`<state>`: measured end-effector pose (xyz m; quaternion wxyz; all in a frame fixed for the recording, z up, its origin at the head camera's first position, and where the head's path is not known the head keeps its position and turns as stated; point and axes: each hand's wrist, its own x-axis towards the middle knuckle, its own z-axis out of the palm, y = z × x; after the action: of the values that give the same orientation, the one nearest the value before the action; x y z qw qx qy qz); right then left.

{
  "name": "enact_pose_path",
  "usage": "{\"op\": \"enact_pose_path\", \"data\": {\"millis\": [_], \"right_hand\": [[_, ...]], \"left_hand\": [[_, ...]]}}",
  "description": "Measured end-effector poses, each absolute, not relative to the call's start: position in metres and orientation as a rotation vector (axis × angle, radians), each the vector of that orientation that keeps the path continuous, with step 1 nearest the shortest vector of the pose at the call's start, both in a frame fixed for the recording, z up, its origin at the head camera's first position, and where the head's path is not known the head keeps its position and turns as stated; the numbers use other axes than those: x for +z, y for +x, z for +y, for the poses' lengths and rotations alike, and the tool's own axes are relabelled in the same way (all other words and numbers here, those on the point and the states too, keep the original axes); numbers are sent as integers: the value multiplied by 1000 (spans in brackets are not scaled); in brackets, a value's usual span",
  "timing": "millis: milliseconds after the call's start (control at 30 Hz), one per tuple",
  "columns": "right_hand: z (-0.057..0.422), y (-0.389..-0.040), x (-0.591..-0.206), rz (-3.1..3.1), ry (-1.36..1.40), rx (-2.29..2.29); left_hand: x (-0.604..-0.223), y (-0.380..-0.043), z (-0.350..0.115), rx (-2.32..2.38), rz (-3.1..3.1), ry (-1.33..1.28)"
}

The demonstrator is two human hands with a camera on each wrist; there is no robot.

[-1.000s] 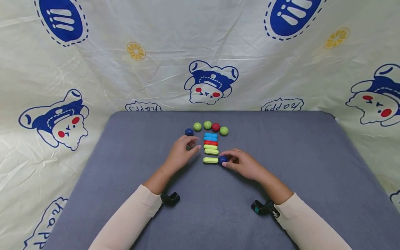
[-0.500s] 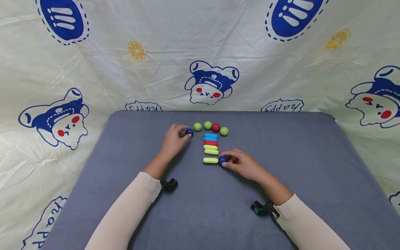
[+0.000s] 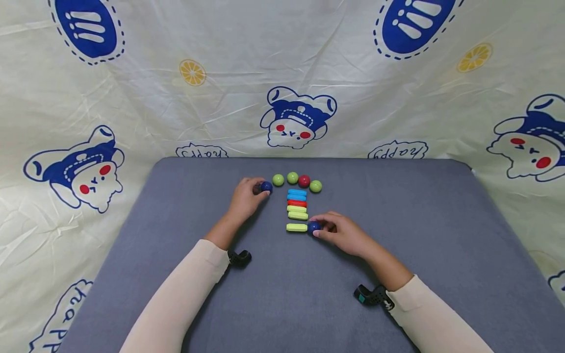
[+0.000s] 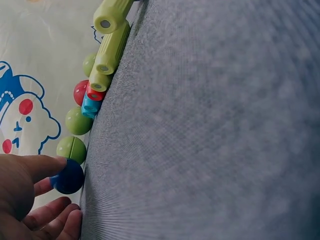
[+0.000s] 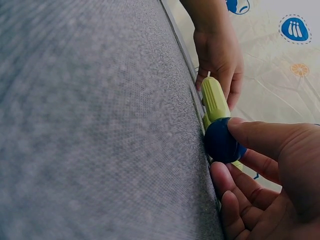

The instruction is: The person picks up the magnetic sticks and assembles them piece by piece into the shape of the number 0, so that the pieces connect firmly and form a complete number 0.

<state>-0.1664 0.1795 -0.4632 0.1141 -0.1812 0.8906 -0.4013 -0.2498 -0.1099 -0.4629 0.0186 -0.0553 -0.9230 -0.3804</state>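
At frame centre, our right hand [image 3: 342,231] pinches a blue ball [image 3: 314,226] against the end of the nearest green rod [image 3: 296,227] on the tabletop [image 3: 419,235]. Just above and left, our left hand [image 3: 243,198] pinches a second blue ball [image 3: 266,186] at the left end of the ball row. We judge a ball-to-rod joining step; next, the second ball needs lifting to the rod's free end.

Left hand [image 4: 20,200] cropped by frame edge

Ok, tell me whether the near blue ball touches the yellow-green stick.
Touching. The right wrist view shows the blue ball butted against the yellow-green stick end, no gap.
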Motion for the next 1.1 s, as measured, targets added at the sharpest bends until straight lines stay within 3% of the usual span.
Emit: {"op": "enact_pose_path", "data": {"millis": [467, 1100], "right_hand": [[179, -165, -465, 2620, -536, -1147], [176, -165, -464, 2650, -520, -1137]], "left_hand": [[-466, -244, -109, -1220, -2837, -183], [-461, -195, -106, -1356, -2854, -240]]}}
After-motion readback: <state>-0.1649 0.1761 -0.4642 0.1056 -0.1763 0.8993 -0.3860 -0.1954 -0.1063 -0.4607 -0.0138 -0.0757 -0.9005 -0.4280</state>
